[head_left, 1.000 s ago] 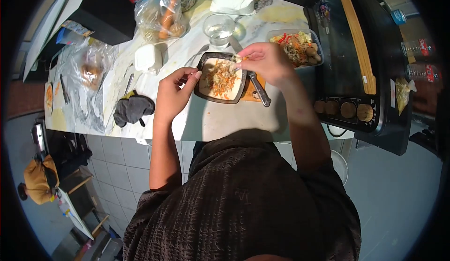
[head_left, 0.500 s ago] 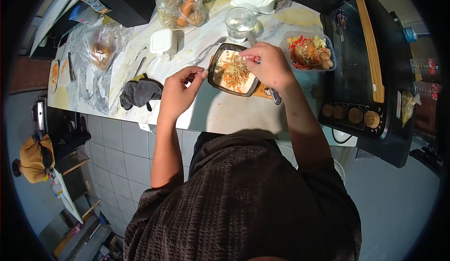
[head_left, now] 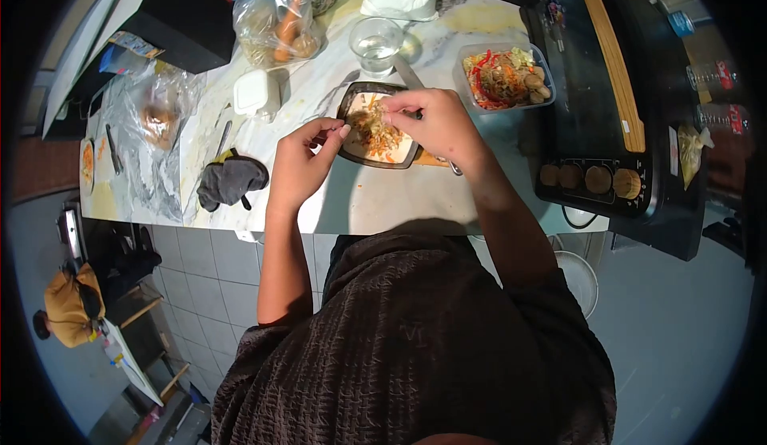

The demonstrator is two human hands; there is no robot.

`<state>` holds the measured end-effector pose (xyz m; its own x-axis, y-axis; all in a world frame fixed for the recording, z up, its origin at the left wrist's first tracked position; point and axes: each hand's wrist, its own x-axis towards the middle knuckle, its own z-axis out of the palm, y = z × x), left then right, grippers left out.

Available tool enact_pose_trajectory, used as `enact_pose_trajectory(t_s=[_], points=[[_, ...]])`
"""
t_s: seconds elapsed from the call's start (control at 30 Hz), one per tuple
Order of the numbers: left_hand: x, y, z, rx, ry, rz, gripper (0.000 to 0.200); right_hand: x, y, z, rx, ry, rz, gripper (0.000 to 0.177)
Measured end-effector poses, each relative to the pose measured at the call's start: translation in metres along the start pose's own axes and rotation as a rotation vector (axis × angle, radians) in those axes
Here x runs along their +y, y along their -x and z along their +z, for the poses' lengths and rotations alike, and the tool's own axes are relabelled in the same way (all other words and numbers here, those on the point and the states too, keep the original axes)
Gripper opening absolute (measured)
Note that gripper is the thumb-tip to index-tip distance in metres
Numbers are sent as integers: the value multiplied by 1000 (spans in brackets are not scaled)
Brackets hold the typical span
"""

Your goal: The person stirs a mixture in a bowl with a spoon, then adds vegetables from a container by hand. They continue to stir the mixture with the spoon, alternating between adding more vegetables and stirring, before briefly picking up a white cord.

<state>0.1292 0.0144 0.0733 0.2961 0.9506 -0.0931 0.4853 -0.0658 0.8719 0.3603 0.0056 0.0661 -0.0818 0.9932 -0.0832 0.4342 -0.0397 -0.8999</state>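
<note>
Right hand (head_left: 438, 124) has slid left over the square pan (head_left: 377, 163), fingers pinching shredded vegetables (head_left: 374, 133); left hand (head_left: 302, 161) fingers curl at its left rim, grip unclear.

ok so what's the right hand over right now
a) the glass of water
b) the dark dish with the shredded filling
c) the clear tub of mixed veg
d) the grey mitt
b: the right hand is over the dark dish, with its fingertips bent down at the shredded filling inside it.
</note>
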Motion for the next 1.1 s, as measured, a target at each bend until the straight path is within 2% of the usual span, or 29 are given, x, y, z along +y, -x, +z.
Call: enact_pose_trajectory(t_s=[0.07,0.13,0.2,0.27,0.3,0.37,0.4,0.47,0.5,0.57,0.6,0.67,0.7,0.77,0.9,0.97,1.1], points=[[2,-5,4,-9,-6,15,25,13,2,-10,91,193,-52,32],[3,-10,10,-2,21,43,22,21,7,-30,164,183,-6,29],[4,-16,14,-19,10,66,22,48,5,-59,394,359,89,27],[6,-21,19,-34,0,85,22,79,9,-95,500,766,25,21],[7,-23,21,-49,3,76,21,87,10,-109,505,766,32,21],[8,-28,26,-71,4,68,21,100,9,-127,492,951,49,24],[7,-31,29,-80,11,80,21,107,4,-130,496,951,56,24],[9,-37,34,-95,16,93,21,122,-4,-134,327,842,155,25],[10,-40,35,-114,3,67,21,114,-6,-131,330,840,161,25],[13,-45,37,-139,-13,41,21,85,-10,-121,206,990,370,28],[16,-50,39,-147,-16,46,21,86,-9,-121,208,979,383,28],[19,-54,41,-157,-19,50,22,87,-7,-120,244,1065,194,22],[20,-56,41,-157,-7,62,22,93,-11,-123,244,1060,203,22],[20,-61,44,-165,7,76,22,108,-22,-133,80,1109,292,18],[18,-66,50,-197,69,90,21,96,-27,-124,195,1217,319,14],[18,-68,51,-206,70,96,21,109,-35,-128,-16,1324,245,14],[15,-69,49,-230,96,88,20,105,-37,-132,-28,1293,244,16]])
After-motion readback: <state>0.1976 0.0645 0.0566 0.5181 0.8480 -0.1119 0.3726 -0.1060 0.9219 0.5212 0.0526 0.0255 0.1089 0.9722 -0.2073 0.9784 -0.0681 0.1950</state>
